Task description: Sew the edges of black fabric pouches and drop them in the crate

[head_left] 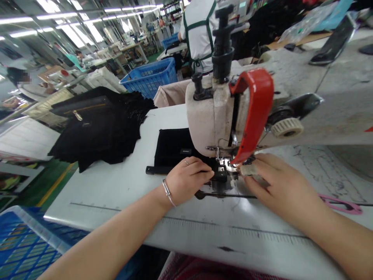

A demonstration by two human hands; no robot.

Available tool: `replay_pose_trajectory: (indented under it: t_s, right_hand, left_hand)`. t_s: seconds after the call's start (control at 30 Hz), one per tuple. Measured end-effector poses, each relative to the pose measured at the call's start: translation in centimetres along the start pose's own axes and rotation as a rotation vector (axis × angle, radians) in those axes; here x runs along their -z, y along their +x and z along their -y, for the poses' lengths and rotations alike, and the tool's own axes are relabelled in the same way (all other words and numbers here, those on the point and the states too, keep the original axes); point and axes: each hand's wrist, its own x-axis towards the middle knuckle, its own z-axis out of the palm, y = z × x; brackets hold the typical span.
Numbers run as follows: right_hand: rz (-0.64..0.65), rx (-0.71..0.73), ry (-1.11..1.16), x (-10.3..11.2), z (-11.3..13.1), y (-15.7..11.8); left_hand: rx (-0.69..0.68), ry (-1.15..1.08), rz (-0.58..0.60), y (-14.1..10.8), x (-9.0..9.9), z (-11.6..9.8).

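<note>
A black fabric panel (171, 146) with a small label and a dark strip along its near edge lies on the sewing machine bed, partly under the machine head. My left hand (189, 177), with a ring and bracelet, presses its closed fingers on the panel's near edge, just left of the presser foot (223, 165). To the right of the foot is my right hand (276, 179), its fingers bent together close to the needle area. A small beige piece (248, 170) shows at those fingertips; whether it is tape or a block I cannot tell. What they grip is hidden.
The sewing machine (204, 116) has a red guard (259, 105). Stacked black pieces (96, 124) lie on the table's left. Blue baskets stand behind (151, 76) and at lower left (26, 237). Pink thread snips (340, 204) rest at right. A person (199, 31) works beyond.
</note>
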Motion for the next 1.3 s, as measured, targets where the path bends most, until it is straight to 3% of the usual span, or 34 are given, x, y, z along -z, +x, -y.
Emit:
replay_pose_trajectory:
  t_s: [0.27, 0.47, 0.57, 0.67, 0.9, 1.3]
  right_hand:
    - [0.1, -0.047, -0.239, -0.2, -0.6, 0.5]
    - [0.078, 0.15, 0.086, -0.9, 0.1, 0.1]
    - [0.12, 0.14, 0.148, -1.5, 0.2, -0.2]
    - [0.097, 0.124, 0.158, -1.8, 0.2, -0.4]
    - [0.047, 0.124, 0.114, -1.9, 0.0, -0.1]
    - [0.078, 0.078, 0.011, -2.2, 0.1, 0.2]
  left_hand:
    - [0.064, -0.206, 0.006, -0.1, -0.2, 0.5]
    - [0.107, -0.109, -0.007, 0.5, -0.9, -2.0]
    - [0.212, -0.131, -0.047, 0.6, -1.3, -2.4]
    - [0.284, -0.168, -0.057, 0.6, -1.5, -2.3]
    - [0.31, -0.159, -0.07, 1.1, -1.8, -1.7]
    - [0.339, -0.115, -0.077, 1.8, -2.8, 0.1]
